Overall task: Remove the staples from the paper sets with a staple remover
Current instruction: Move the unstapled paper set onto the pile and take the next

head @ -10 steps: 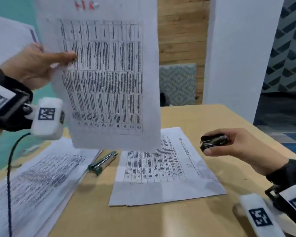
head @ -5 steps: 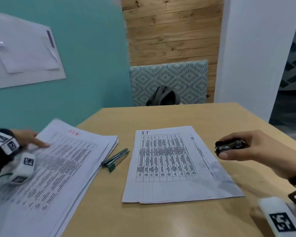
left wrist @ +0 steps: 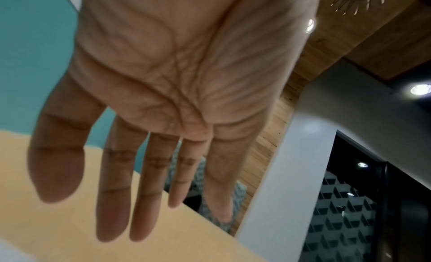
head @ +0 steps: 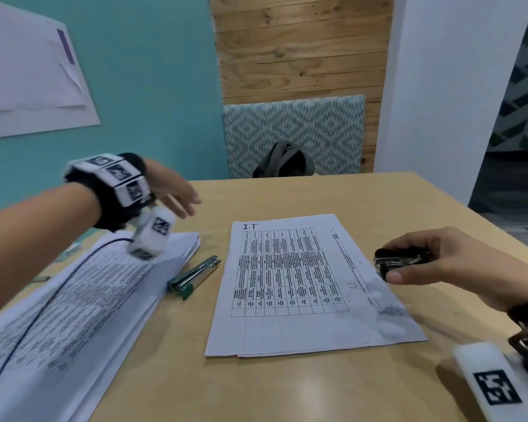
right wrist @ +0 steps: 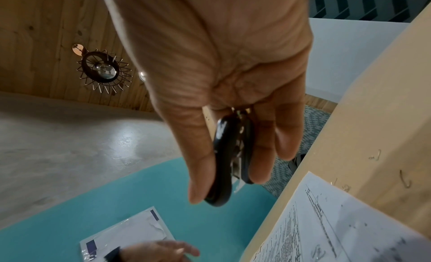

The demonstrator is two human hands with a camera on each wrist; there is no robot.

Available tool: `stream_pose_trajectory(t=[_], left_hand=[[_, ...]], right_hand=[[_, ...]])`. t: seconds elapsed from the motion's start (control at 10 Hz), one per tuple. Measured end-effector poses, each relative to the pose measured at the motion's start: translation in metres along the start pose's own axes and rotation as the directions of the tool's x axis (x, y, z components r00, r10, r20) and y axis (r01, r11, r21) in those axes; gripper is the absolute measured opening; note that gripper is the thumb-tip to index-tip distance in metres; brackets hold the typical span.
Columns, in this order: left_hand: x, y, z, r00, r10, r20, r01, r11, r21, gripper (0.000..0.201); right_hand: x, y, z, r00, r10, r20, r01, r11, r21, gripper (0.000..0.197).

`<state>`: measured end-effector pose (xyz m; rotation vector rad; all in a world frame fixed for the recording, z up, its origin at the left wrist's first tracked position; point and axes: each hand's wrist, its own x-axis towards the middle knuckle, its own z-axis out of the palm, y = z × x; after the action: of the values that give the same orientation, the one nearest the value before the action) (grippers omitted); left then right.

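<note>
A paper set (head: 302, 287) printed with a table and headed "I.T" lies flat in the middle of the wooden table (head: 287, 391); its edge (right wrist: 326, 229) shows in the right wrist view. My right hand (head: 439, 263) hovers just right of it, thumb and fingers pinching a black staple remover (head: 400, 261) (right wrist: 231, 160). My left hand (head: 177, 193) (left wrist: 130, 173) is in the air above the table's far left, fingers straight, holding nothing. A thick stack of printed papers (head: 73, 315) lies at the left under my left forearm.
A green and silver stapler (head: 194, 277) lies between the stack and the middle paper set. Loose bent staples (right wrist: 404, 179) lie on the table to the right of the set. A teal wall stands to the left; a patterned panel and a grey bag (head: 284, 161) sit behind the table.
My left hand laid the lifted sheet on the left stack, let go, and has risen and swung right over the table. The right hand with the staple remover has barely moved.
</note>
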<state>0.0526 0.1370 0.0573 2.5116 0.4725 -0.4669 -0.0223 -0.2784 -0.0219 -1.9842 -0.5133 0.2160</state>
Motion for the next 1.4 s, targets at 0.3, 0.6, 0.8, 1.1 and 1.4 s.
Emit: stream_pose_trajectory(t=[0.3,0.6,0.8,1.1,1.4], left_hand=[[0.048,0.081,0.088,0.998,-0.048,-0.031,0.056,0.933,0.355,0.074],[0.065,0.086,0.119,0.976,0.078,-0.203,0.045,0.842,0.538,0.052],[0.088,0.078,0.097,0.993,0.103,-0.059,-0.094,0.987,0.130,0.067],[0.039,0.075,0.081,0.895,0.419,-0.151,-0.436,0.757,-0.487,0.007],[0.017,0.078,0.077,0.734,0.507,-0.452,-0.667,0.411,-0.622,0.010]], right_hand=[[0.000,0.003,-0.003,0.997,0.068,-0.047,-0.069,0.998,-0.014,0.050],[0.002,0.009,-0.009,0.996,0.050,-0.069,-0.050,0.999,0.012,0.046],[0.005,0.014,-0.016,0.990,0.080,-0.117,-0.080,0.997,0.004,0.043],[0.018,0.020,-0.025,0.966,0.145,-0.216,-0.126,0.987,0.101,0.024],[0.056,-0.012,-0.026,0.982,0.056,-0.183,0.003,0.952,0.305,0.026]])
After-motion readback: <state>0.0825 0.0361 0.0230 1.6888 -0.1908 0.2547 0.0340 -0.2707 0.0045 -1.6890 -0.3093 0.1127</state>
